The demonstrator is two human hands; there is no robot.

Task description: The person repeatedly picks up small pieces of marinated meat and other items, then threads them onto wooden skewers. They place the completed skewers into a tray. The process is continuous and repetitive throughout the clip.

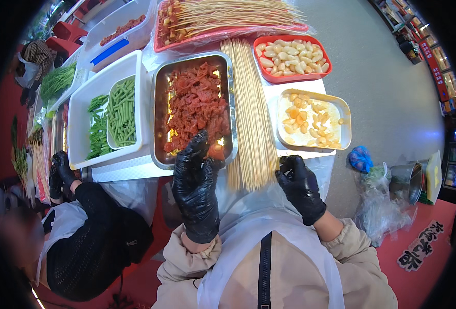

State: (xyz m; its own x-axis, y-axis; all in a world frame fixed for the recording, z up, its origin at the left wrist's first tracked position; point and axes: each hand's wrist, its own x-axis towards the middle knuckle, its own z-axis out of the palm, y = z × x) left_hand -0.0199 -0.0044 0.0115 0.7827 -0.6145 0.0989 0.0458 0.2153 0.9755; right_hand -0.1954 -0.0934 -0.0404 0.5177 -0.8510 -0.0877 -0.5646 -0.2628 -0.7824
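Note:
My left hand [197, 189], in a wet black glove, is over the near edge of a steel tray [232, 116]. A piece of red meat [215, 151] is between its thumb and fingers. Cut raw meat [199, 104] lies heaped in the tray. Right of the tray is a thick bundle of bamboo skewers [251, 116], their near ends pointing at me. My right hand [301, 189], also gloved in black, has its fingers curled beside those ends. Whether it holds a skewer is hidden.
Garlic cloves fill a red container [293, 79]; a white tray [345, 135] holds fewer. To the left, a white bin [73, 127] contains cut green vegetables [122, 112]. Loaded skewers [228, 15] lie on a red tray at the back. A co-worker's gloved hands [64, 170] are at far left.

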